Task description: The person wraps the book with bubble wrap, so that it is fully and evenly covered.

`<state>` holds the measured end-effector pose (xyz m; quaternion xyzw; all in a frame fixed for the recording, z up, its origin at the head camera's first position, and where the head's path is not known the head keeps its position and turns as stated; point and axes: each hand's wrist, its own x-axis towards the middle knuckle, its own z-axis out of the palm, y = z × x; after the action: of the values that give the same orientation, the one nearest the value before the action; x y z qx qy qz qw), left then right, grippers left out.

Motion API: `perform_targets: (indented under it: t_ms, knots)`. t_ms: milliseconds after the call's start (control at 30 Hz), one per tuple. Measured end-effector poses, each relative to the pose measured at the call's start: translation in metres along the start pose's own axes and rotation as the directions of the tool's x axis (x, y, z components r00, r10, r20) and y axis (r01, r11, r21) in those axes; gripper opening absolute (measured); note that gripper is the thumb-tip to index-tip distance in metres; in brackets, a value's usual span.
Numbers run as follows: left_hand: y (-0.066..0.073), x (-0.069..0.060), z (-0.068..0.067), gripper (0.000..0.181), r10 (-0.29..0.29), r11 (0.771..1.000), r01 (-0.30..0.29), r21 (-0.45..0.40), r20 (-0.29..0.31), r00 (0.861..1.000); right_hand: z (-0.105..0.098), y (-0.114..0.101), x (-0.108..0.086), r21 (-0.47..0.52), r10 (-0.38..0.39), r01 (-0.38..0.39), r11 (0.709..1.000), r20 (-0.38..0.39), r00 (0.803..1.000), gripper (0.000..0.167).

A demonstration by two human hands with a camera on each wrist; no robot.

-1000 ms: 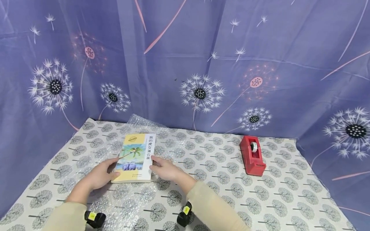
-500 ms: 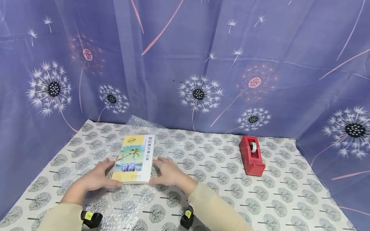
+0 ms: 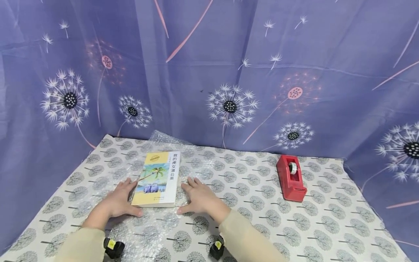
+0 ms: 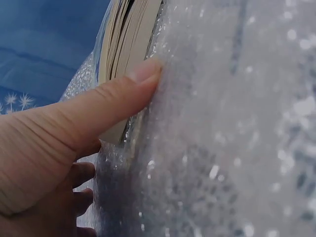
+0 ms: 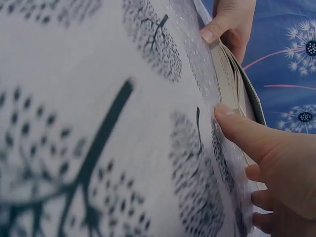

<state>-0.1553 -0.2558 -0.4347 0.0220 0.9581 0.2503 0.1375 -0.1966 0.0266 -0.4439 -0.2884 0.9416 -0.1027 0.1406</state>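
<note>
A paperback book [image 3: 156, 178] with a yellow, white and palm-tree cover lies face up on a sheet of clear bubble wrap [image 3: 140, 233]. On its left side my left hand [image 3: 118, 201] rests with fingers spread and the thumb near the lower corner. In the left wrist view that thumb lies in front of the book's page edges [image 4: 131, 44]. My right hand [image 3: 203, 199] is just right of the book, fingers extended and apart from it in the head view. Neither hand grips the book. The right wrist view shows the right hand [image 5: 281, 168] over the wrap beside the pages.
A red tape dispenser [image 3: 291, 180] with a roll of tape stands on the right of the tree-patterned tablecloth [image 3: 255, 214]. Behind the table hangs a purple curtain [image 3: 196, 43] with dandelions. The wrap's far edge curls up against the curtain.
Both hands have let go of the book's sides and spread their fingers. The right hand has moved a little away to the right. The book stays on the wrap; the head view has shifted slightly.
</note>
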Motion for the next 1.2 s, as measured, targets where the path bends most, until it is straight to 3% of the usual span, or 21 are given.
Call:
perform_targets:
  t_ms: [333,733,1200]
  knots:
    - [0.012,0.000,0.006,0.126,0.007,0.999,-0.007,0.038,-0.002,1.000,-0.003,0.011,-0.010,-0.034,-0.015,0.014,0.999,-0.004,1.000,0.094]
    - [0.021,0.000,0.011,0.125,-0.020,1.000,0.020,0.024,0.002,1.000,-0.006,0.019,-0.017,-0.044,-0.018,0.018,0.999,-0.007,1.000,0.095]
    - [0.033,0.003,0.019,0.125,0.022,0.999,-0.022,0.024,-0.015,1.000,-0.006,0.031,-0.023,-0.065,0.014,-0.015,0.998,-0.007,1.000,0.095]
